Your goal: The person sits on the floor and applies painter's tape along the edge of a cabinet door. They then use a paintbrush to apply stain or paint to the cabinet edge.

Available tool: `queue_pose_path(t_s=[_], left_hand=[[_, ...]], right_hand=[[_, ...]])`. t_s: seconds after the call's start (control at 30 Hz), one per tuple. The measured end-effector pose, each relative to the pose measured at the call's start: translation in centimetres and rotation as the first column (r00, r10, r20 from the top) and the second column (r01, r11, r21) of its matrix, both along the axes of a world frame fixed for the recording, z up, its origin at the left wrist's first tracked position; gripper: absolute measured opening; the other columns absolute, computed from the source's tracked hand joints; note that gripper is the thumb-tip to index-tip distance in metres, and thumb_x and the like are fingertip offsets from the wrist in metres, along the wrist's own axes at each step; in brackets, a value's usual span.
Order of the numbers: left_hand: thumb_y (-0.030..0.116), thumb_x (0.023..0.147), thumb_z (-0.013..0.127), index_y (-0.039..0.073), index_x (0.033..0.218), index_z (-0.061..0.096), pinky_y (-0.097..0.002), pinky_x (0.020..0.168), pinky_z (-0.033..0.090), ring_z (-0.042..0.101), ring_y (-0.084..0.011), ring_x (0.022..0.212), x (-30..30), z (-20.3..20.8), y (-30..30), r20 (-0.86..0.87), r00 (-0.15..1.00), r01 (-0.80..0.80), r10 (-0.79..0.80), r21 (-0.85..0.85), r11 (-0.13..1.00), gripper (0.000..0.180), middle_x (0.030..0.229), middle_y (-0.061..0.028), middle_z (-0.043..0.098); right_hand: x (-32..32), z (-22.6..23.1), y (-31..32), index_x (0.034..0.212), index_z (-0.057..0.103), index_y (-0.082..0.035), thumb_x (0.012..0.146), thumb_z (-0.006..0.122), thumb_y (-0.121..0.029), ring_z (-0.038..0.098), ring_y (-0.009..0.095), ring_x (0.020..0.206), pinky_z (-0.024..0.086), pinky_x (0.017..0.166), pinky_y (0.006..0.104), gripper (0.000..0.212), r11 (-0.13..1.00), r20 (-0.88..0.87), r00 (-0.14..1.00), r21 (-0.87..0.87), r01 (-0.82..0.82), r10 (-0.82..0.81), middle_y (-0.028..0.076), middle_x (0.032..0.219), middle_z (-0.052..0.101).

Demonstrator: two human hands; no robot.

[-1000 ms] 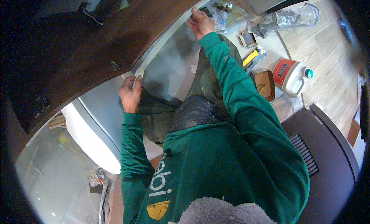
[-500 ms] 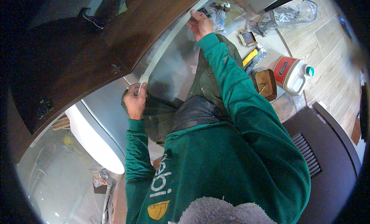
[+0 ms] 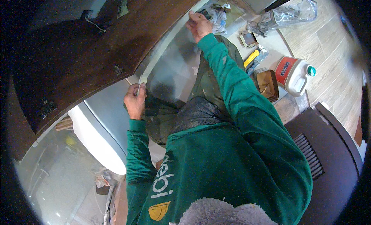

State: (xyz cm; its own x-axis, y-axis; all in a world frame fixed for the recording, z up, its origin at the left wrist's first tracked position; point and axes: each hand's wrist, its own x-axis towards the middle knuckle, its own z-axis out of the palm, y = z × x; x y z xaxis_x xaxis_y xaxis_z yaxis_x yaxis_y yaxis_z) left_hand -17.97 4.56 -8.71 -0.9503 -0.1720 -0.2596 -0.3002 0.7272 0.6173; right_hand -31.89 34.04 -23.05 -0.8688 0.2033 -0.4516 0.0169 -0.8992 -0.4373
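Observation:
A long pale tape-like strip (image 3: 156, 58) runs along the near edge of a large dark brown panel (image 3: 116, 43). My left hand (image 3: 135, 104) is closed, its thumb and fingers pinching the strip's lower end. Farther up and to the right, my right hand (image 3: 201, 27) closes thumb and fingers on the strip close to the panel's edge. Its fingertips are partly hidden behind the strip. Between the hands the strip looks fairly taut and slightly curved. My knees are below it.
To the right stand a white jug (image 3: 299, 80) with a red label and green cap, and an open tin (image 3: 267, 85). Nearby lie a yellow-handled tool (image 3: 251, 58) and a clear plastic bag (image 3: 295, 14). A dark vented panel (image 3: 332, 155) sits lower right; a white curved fixture (image 3: 98, 142) is left.
Both hands keep hold of the strip and have barely moved. The view has shifted slightly.

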Motion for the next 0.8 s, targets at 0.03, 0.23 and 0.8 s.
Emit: queue_pose_path(t_s=[0.03, 0.23, 0.8], left_hand=[[0.026, 0.088, 0.069, -0.002, 0.094, 0.064, -0.0259, 0.056, 0.046, 0.056, -0.0093, 0.058, -0.2, 0.1, 0.0, 0.016, 1.0, -0.012, 0.012, 0.001, 1.0, 0.029, 0.069, -0.0041, 0.063], [0.027, 0.088, 0.069, -0.003, 0.095, 0.065, -0.0259, 0.056, 0.046, 0.057, -0.0095, 0.058, -0.8, 0.0, -0.1, 0.01, 1.0, -0.01, 0.011, -0.03, 0.999, 0.031, 0.069, -0.0051, 0.064], [0.028, 0.088, 0.069, -0.006, 0.095, 0.064, -0.0273, 0.053, 0.045, 0.057, -0.0112, 0.057, -1.2, 0.9, 0.3, 0.015, 1.0, 0.023, -0.022, -0.061, 0.998, 0.035, 0.069, -0.0064, 0.064]], right_hand=[[0.0, 0.0, 0.0, 0.089, 0.057, -0.007, 0.088, 0.07, -0.014, 0.058, 0.017, 0.073, 0.054, 0.072, 0.0335, 0.015, 1.0, 0.006, 1.0, -0.003, 0.007, -0.007, 0.004, 0.085, 0.061], [-0.2, 0.3, 0.0, 0.087, 0.057, -0.006, 0.088, 0.07, -0.013, 0.062, 0.02, 0.075, 0.058, 0.074, 0.0345, 0.014, 0.999, 0.032, 0.999, -0.02, 0.027, -0.026, 0.005, 0.086, 0.063], [-0.3, 1.5, -0.4, 0.097, 0.063, -0.008, 0.085, 0.075, -0.021, 0.053, 0.013, 0.073, 0.05, 0.071, 0.0317, 0.022, 1.0, 0.091, 0.996, 0.019, 0.024, -0.025, -0.001, 0.086, 0.059]])
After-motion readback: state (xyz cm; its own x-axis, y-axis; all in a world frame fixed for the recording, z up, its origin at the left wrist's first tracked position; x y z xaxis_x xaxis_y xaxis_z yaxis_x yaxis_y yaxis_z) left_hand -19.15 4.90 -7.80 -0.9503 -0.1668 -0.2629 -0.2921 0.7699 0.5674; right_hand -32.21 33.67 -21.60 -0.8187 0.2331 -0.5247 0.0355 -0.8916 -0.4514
